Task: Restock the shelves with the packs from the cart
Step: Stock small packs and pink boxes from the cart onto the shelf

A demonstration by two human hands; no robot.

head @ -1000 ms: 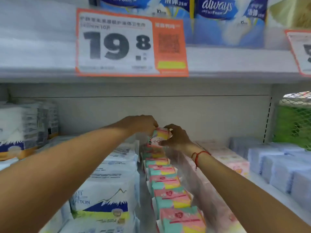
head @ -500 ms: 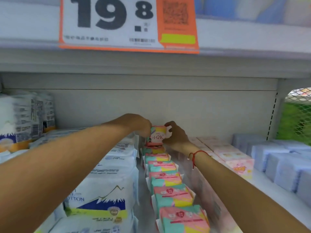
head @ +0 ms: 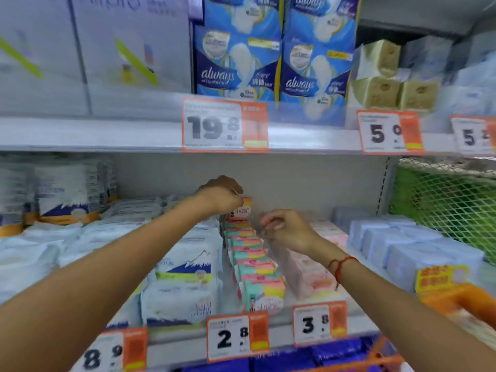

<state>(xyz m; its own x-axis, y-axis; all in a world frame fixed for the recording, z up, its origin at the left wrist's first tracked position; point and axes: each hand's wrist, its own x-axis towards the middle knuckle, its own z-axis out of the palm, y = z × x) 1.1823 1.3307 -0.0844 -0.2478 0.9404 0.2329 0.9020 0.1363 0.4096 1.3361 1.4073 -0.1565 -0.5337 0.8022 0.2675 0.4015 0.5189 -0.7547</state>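
Behind the row, left hand [head: 220, 196] on pack [head: 240, 209].

In front of me orange-edged price tags hang along the shelf lips: one reading 19.8 [head: 225, 125], another 2.8 [head: 237, 336], another 3.8 [head: 319, 323]. To my right sits a green mesh basket [head: 451, 200]. A red string bracelet [head: 340, 264] circles my wrist. Everything is somewhat blurred.
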